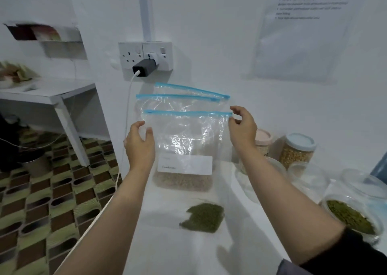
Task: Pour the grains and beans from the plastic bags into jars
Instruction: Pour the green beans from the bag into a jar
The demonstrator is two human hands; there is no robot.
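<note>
I see a white counter (171, 251) set against a white wall, and three zip bags with blue seal strips standing upright on it, leaning back toward the wall. My left hand (139, 144) grips the left edge of the front bag (184, 140), thumb curled onto its face, while my right hand (243, 126) pinches the bag's upper right corner at the blue strip. This bag carries a white label and holds pale brown grain in its bottom. The two bags behind it, (178, 103) and (190, 89), look mostly empty (their lower parts are hidden).

Flat on the counter nearer me lies another clear bag with green mung beans (203, 217). To the right stand a jar with a pink lid (262, 140), a jar of yellow kernels under a blue lid (298, 150), and an open jar of green beans (349, 217).

A double wall socket (146, 55) holds a black charger (144, 67) with a white cable hanging down. A printed sheet (301, 29) is on the wall. Left of the counter are a white table (46, 92) and a brown-and-green patterned floor (41, 191).
</note>
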